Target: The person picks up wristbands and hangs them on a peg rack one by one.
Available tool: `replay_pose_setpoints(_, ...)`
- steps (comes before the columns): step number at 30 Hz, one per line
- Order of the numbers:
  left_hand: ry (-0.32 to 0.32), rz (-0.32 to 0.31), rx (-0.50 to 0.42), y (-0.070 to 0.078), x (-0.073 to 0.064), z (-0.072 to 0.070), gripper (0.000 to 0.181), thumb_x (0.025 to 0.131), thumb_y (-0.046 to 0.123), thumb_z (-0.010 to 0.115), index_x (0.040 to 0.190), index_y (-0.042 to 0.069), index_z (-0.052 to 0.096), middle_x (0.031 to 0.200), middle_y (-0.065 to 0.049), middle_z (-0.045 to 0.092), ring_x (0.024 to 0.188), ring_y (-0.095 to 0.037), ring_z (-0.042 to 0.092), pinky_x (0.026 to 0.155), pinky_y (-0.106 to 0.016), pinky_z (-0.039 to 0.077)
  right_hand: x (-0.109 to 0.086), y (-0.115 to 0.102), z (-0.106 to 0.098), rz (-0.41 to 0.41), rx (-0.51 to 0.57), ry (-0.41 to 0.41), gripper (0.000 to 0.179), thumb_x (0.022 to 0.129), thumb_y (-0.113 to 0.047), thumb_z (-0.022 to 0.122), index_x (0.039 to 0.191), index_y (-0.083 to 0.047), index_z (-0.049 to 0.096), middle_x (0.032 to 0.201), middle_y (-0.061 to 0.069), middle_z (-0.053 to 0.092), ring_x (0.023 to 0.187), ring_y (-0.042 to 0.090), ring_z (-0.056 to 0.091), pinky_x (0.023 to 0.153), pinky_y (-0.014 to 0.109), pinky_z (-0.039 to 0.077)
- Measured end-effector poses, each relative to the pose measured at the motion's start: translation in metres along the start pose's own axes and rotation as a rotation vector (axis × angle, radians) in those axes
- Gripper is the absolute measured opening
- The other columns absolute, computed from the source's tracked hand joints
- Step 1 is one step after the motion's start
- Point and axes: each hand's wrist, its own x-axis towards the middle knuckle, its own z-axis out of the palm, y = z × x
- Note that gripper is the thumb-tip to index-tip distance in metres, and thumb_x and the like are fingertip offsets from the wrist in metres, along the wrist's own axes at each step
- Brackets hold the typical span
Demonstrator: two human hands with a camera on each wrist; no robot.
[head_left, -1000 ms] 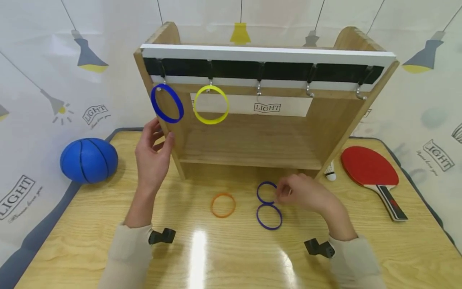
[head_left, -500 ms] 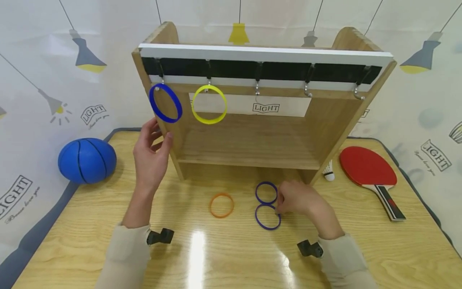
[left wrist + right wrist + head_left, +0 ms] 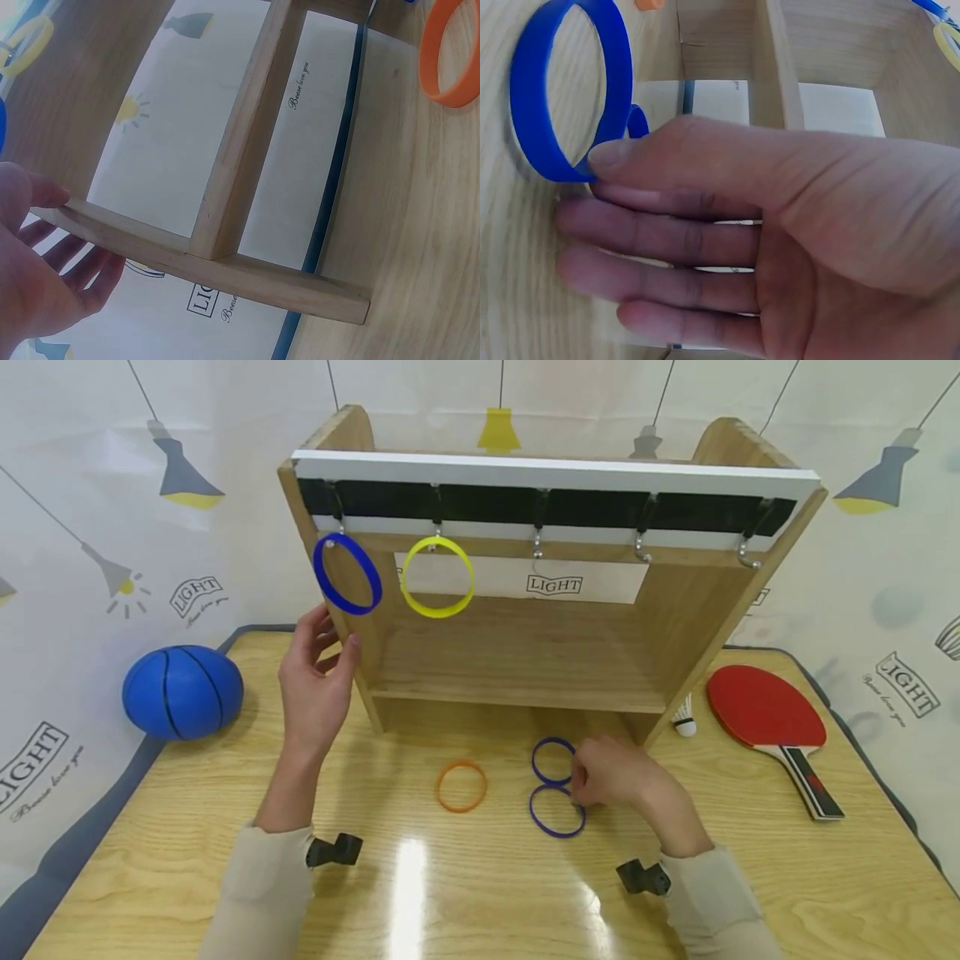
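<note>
At the left side of the wooden hook rack (image 3: 517, 652), my left hand (image 3: 315, 685) grips the side panel (image 3: 150, 244) between thumb and fingers. Low over the table, my right hand (image 3: 615, 777) pinches the right edge of the nearer blue silicone wristband (image 3: 619, 67), whose rim is slightly raised in the head view. A second blue wristband (image 3: 534, 760) lies just behind it, and an orange wristband (image 3: 462, 763) lies to their left. From the two leftmost hooks hang another blue wristband (image 3: 352, 609) and a yellow wristband (image 3: 438, 612).
Three hooks (image 3: 537, 542) to the right carry nothing. A blue ball (image 3: 183, 693) sits left of the rack. On the right lie a shuttlecock (image 3: 686, 720) and a red table tennis paddle (image 3: 765, 706). A printed sheet (image 3: 90, 585) backs the table.
My right hand has moved slightly left and down, from beside the far blue wristband onto the nearer one's edge, which tilts slightly. My left hand stays on the rack.
</note>
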Motion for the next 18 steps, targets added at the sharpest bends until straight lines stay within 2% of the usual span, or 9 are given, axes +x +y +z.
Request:
replay_pose_setpoints(5,-0.002,-0.005,-0.004,0.000,0.000,0.000,0.041,0.095,0.001,0.060,0.135,-0.002,0.052,0.125,-0.017,0.059,0.112,-0.029,0.058,0.085,-0.031,0.050,-0.001,-0.001,-0.003,-0.072,0.054,0.016,0.017,0.074,-0.012,0.078,0.068,-0.019,0.064,0.066,-0.010,0.057,0.061,0.009,0.052,0.057,0.027,0.046)
replay_pose_setpoints(12,0.000,0.004,-0.011,0.000,0.001,0.000,0.041,0.095,0.001,0.061,0.135,-0.001,0.052,0.125,-0.017,0.059,0.111,-0.029,0.058,0.083,-0.028,0.049,0.000,-0.007,-0.008,-0.261,0.152,0.042,0.014,0.079,-0.009,0.074,0.076,-0.019,0.065,0.074,-0.014,0.061,0.070,0.004,0.058,0.064,0.025,0.050)
replay_pose_setpoints(18,0.003,0.007,-0.009,0.000,0.000,0.000,0.041,0.095,0.001,0.061,0.135,-0.002,0.053,0.124,-0.017,0.059,0.111,-0.029,0.059,0.083,-0.028,0.050,0.000,-0.012,-0.011,-0.347,0.259,0.019,0.010,0.082,-0.008,0.077,0.090,-0.012,0.073,0.083,-0.007,0.069,0.074,0.005,0.065,0.067,0.024,0.054)
